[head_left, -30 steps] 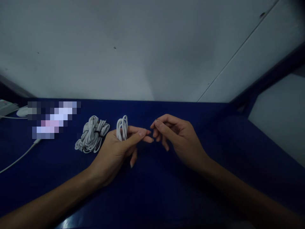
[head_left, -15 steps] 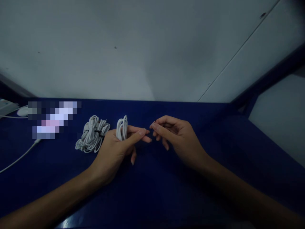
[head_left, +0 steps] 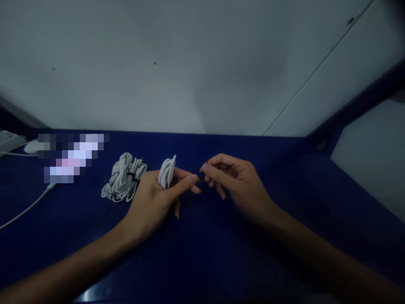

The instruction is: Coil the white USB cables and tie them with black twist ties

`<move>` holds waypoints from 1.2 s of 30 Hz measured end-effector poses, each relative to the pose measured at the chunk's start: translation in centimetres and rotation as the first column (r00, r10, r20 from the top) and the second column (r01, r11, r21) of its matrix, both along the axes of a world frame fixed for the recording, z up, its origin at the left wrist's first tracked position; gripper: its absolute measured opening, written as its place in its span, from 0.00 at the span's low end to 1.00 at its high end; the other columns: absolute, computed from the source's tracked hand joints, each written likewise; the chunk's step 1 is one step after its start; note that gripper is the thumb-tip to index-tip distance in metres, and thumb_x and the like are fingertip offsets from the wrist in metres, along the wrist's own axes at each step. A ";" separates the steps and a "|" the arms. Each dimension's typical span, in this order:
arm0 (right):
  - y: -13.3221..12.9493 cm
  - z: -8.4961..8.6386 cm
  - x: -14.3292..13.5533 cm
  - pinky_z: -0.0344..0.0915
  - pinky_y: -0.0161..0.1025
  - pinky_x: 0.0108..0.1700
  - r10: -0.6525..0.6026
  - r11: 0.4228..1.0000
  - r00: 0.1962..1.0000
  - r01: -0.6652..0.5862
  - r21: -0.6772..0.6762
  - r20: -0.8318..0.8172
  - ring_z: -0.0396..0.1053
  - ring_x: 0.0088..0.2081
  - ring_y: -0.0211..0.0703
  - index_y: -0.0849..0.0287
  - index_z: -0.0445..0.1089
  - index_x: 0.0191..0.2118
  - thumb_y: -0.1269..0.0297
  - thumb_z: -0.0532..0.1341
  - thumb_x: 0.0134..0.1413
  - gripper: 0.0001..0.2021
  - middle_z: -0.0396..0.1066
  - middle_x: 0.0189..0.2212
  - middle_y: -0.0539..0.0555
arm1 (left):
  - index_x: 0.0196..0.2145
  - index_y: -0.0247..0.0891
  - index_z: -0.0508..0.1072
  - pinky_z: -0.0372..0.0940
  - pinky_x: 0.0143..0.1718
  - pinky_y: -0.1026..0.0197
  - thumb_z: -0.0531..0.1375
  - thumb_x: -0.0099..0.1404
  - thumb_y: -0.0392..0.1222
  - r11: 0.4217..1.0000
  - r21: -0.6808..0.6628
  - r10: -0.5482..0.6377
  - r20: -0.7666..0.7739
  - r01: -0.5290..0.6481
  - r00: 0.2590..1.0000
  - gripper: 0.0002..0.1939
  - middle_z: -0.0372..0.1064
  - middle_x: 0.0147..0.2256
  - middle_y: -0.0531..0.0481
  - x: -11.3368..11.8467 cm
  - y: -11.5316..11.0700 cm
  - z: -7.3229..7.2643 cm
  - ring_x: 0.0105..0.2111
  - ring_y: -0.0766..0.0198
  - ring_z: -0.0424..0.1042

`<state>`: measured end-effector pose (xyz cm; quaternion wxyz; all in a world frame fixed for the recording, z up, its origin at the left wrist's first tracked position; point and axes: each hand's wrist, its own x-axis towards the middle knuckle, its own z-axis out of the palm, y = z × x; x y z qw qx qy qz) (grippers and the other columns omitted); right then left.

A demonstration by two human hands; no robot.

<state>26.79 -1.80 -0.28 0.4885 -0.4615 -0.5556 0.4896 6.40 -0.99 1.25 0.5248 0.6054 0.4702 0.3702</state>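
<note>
A small coil of white cable (head_left: 166, 172) rises between the thumb and fingers of my left hand (head_left: 158, 194), which grips it. The left thumb and index fingertips meet near a tiny dark strand. Just to the right, my right hand (head_left: 236, 179) pinches thumb against index finger; a tiny dark tip shows there, too small to name. The two hands' fingertips are close but apart. Beside my left hand lies a pile of bundled white cables (head_left: 123, 179) with a black tie around part of it, on the blue table (head_left: 202, 253).
At the left are a blurred-out bright device (head_left: 77, 158) with a white cord (head_left: 27, 215) and a white rounded object (head_left: 31, 147). A pale wall panel (head_left: 177, 84) stands behind the table, and a blue frame bar (head_left: 357, 103) runs at the right.
The coil in my left hand has tilted and shifted slightly right. My left fingers have turned a little. My right hand is nearly unmoved, still pinched.
</note>
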 end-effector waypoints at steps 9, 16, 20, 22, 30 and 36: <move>1.0 -0.4 1.0 0.59 0.35 0.22 -0.123 0.992 0.978 0.125 -0.003 0.167 0.66 0.25 0.37 0.57 0.79 0.37 0.56 0.66 0.68 0.11 0.75 0.31 0.52 | 0.47 0.35 0.83 0.60 0.16 0.67 0.65 0.75 0.52 0.982 -0.151 -0.090 0.145 0.112 0.985 0.16 0.80 0.31 0.47 -0.1 0.3 -1.2 0.15 0.71 0.62; 1.7 -1.1 2.1 0.60 0.42 0.31 -0.229 0.971 0.700 0.215 0.106 0.676 0.71 0.29 0.45 0.54 0.79 0.32 0.61 0.60 0.69 0.14 0.77 0.27 0.53 | 0.49 0.35 0.82 0.51 0.16 0.68 0.62 0.77 0.53 0.951 -0.292 -0.030 0.250 0.105 0.968 0.18 0.71 0.27 0.51 -0.3 0.3 -1.6 0.17 0.72 0.53; 1.8 -1.8 2.1 0.56 0.42 0.31 -0.223 0.974 0.653 0.178 0.140 0.723 0.71 0.30 0.46 0.54 0.78 0.30 0.60 0.60 0.69 0.15 0.77 0.28 0.54 | 0.51 0.34 0.82 0.54 0.18 0.67 0.63 0.76 0.54 0.936 -0.335 -0.007 0.285 0.106 0.958 0.20 0.72 0.28 0.50 -0.2 0.3 -1.3 0.18 0.71 0.52; 1.8 -2.2 2.0 0.56 0.42 0.32 -0.217 0.976 0.637 0.148 0.159 0.739 0.72 0.32 0.48 0.54 0.78 0.30 0.60 0.61 0.69 0.15 0.79 0.30 0.54 | 0.53 0.34 0.82 0.57 0.19 0.66 0.62 0.76 0.55 0.930 -0.345 -0.013 0.311 0.126 0.950 0.22 0.73 0.29 0.49 -0.2 0.3 -1.4 0.19 0.70 0.53; 1.4 -2.8 1.4 0.60 0.45 0.37 -0.179 0.982 0.610 0.061 0.180 0.772 0.73 0.38 0.51 0.53 0.79 0.34 0.59 0.60 0.73 0.14 0.79 0.33 0.55 | 0.63 0.36 0.77 0.71 0.30 0.59 0.56 0.79 0.56 0.875 -0.427 -0.020 0.444 0.230 0.896 0.26 0.79 0.35 0.42 -0.4 0.5 -1.4 0.23 0.64 0.63; 1.1 -2.5 1.2 0.54 0.44 0.33 -0.208 0.975 0.546 0.046 0.219 0.811 0.70 0.34 0.50 0.54 0.70 0.29 0.59 0.57 0.75 0.19 0.76 0.29 0.55 | 0.65 0.33 0.76 0.73 0.30 0.58 0.53 0.81 0.55 0.856 -0.443 -0.009 0.503 0.266 0.864 0.28 0.81 0.38 0.38 -0.2 0.6 -0.7 0.25 0.62 0.68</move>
